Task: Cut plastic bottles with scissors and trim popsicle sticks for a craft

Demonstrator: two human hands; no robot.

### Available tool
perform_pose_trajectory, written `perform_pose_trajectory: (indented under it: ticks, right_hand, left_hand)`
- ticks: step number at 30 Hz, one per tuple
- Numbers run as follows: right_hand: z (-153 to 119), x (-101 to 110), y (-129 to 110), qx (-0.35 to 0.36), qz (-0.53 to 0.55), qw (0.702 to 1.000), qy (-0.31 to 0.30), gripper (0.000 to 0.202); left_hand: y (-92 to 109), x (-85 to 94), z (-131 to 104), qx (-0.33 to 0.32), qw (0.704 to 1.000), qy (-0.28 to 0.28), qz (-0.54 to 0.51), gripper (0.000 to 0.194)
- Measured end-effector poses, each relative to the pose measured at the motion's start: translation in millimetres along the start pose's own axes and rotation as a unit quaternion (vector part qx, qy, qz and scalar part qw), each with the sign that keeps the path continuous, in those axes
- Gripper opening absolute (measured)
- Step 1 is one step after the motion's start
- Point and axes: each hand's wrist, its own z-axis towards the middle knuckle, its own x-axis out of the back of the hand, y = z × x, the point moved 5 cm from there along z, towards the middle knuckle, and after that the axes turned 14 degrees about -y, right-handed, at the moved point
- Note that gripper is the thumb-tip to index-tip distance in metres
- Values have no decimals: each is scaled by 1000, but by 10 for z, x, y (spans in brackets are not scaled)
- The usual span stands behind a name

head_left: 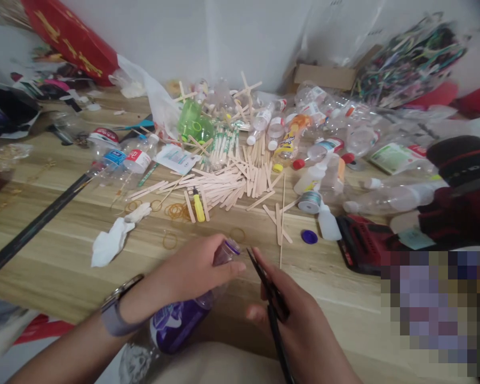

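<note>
My left hand point(200, 266) is wrapped round the neck of a clear plastic bottle with a purple label point(180, 322). The bottle lies tilted near the table's front edge, its uncapped mouth with a purple ring pointing up and right. In my right hand point(290, 298) is a dark pointed tool point(270, 290), which looks like scissors, its tip close to the bottle's mouth but apart from it. The thumb of that hand stands off to the left. A purple cap point(309, 237) lies on the table beyond my right hand.
Wooden sticks point(228, 184) are heaped mid-table, with a yellow-handled tool point(199, 205) and rubber bands point(178, 211) nearby. Plastic bottles point(400, 197) crowd the right. A red and black battery-like block point(364, 242) lies right. A crumpled tissue point(111, 242) and long black bar point(36, 226) are left.
</note>
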Motion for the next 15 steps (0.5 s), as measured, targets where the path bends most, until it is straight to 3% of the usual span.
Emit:
perform_pose_trajectory:
  ticks: [4, 15]
  right_hand:
    - [-29, -45, -24, -41, 104, 991, -78, 71]
    - [-158, 1, 69, -102, 232, 959, -128, 82]
  left_hand:
    - [12, 18, -27, -8, 1000, -13, -10, 37]
    - [78, 3, -92, -11, 1000, -28, -8, 37]
